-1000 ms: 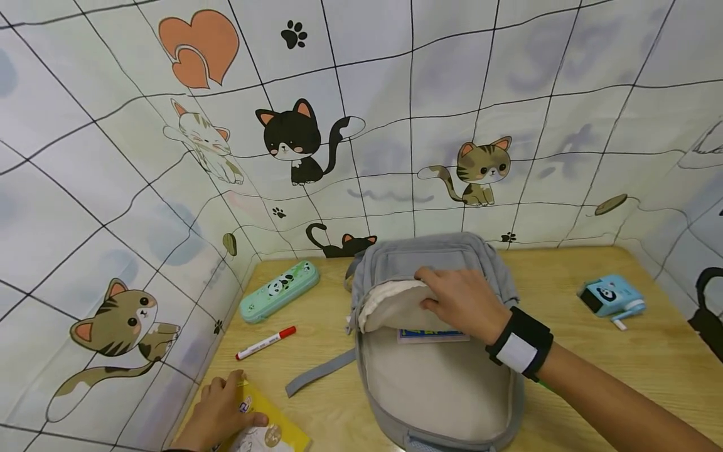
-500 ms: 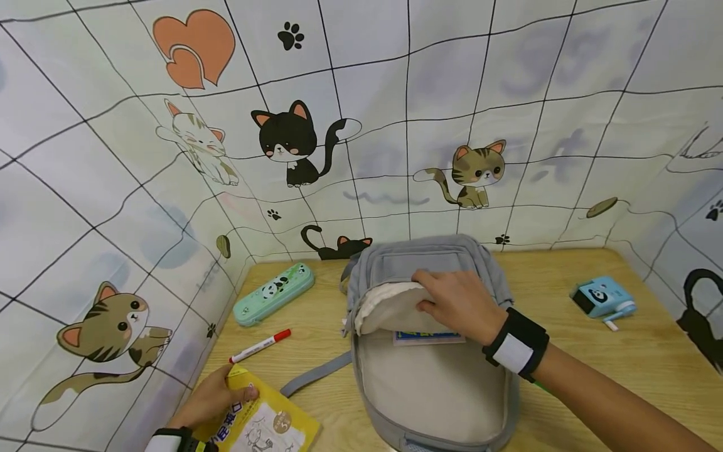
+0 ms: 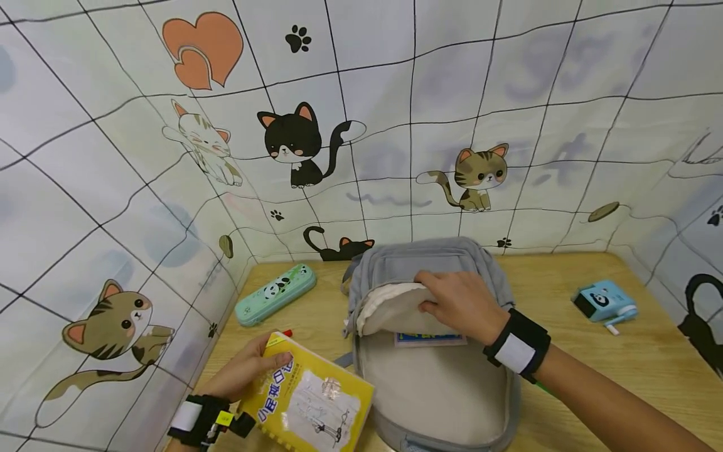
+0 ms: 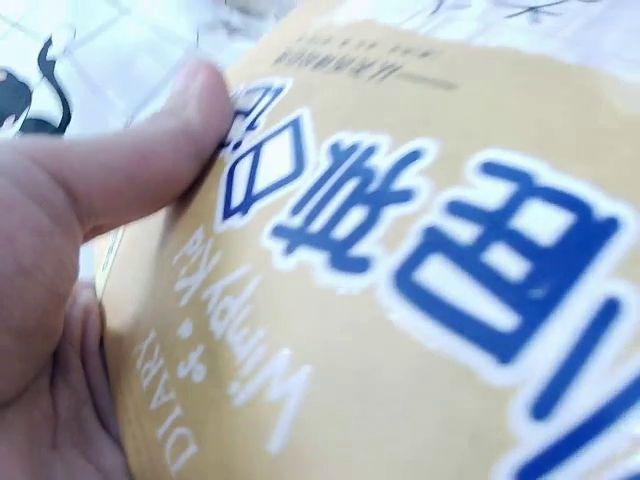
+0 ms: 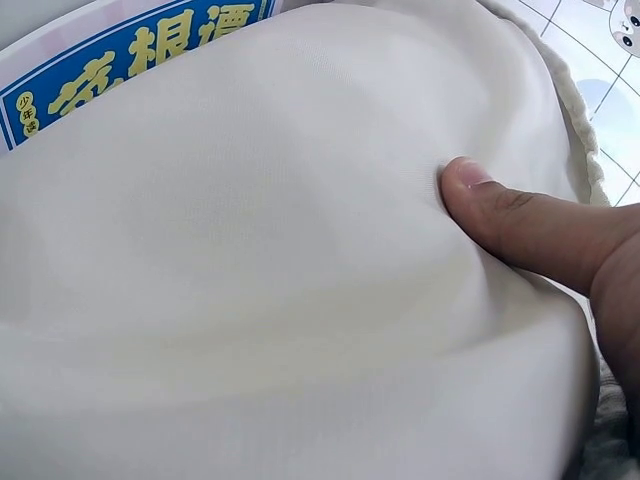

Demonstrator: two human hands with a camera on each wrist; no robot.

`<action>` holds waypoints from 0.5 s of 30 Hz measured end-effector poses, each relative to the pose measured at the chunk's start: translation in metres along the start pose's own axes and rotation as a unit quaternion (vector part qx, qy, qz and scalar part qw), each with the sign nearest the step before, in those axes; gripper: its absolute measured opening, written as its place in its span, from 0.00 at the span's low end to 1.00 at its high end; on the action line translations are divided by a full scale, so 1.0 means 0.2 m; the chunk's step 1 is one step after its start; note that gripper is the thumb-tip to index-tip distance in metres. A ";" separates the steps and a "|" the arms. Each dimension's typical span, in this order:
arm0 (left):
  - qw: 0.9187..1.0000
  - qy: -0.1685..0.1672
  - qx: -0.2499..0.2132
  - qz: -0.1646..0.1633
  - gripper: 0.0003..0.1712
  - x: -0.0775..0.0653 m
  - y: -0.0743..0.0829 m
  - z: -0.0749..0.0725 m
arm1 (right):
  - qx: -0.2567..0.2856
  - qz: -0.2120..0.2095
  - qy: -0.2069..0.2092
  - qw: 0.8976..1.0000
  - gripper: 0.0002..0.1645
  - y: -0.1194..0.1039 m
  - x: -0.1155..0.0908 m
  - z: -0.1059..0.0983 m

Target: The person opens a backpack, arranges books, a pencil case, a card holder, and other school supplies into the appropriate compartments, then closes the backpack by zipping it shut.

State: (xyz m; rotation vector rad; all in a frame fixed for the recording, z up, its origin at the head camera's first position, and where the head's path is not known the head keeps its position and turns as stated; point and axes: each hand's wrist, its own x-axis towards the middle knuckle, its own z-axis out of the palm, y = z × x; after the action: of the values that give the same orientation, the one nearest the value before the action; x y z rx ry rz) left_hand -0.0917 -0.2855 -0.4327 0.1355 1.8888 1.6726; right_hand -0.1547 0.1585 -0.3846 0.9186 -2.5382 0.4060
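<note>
My left hand (image 3: 245, 370) grips a yellow book (image 3: 324, 405) by its upper left corner, thumb across the cover. In the left wrist view the cover's blue characters and "Diary of a Wimpy Kid" fill the picture. The book is tilted and overlaps the left side of a grey backpack (image 3: 446, 392), which lies unzipped. With my right hand (image 3: 463, 306) I pinch the backpack's front flap (image 5: 250, 230) and hold it raised; the thumb presses on the pale lining. A second book (image 5: 135, 62), blue with yellow characters, shows inside, partly covered by the flap.
A mint panda pencil case (image 3: 277, 294) lies at the back left. A marker's red cap (image 3: 288, 333) peeks out behind the yellow book. On the right stands a blue crank pencil sharpener (image 3: 605, 301). Cat-print cloth (image 3: 384, 157) surrounds the wooden table (image 3: 556, 301).
My left hand has lifted the yellow book from the table's front left and carried it right, towards the backpack, covering most of the marker. The right hand keeps holding the flap.
</note>
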 end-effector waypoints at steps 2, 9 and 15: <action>0.999 -0.018 -0.026 0.013 0.15 0.07 0.02 0.07 | 0.001 0.003 -0.006 1.000 0.26 0.00 0.00 0.00; 0.996 -0.035 -0.083 -0.002 0.21 0.33 0.07 0.32 | -0.004 0.008 -0.007 1.000 0.27 -0.01 0.01 -0.02; 0.994 -0.040 -0.101 -0.031 0.19 0.45 0.10 0.49 | 0.000 0.015 -0.012 1.000 0.26 0.00 0.01 -0.03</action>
State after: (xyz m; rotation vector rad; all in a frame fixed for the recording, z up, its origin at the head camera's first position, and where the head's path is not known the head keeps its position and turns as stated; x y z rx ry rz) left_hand -0.1219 -0.1552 -0.4494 0.0614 1.6388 1.7772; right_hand -0.1542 0.1592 -0.3792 0.8924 -2.5772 0.4068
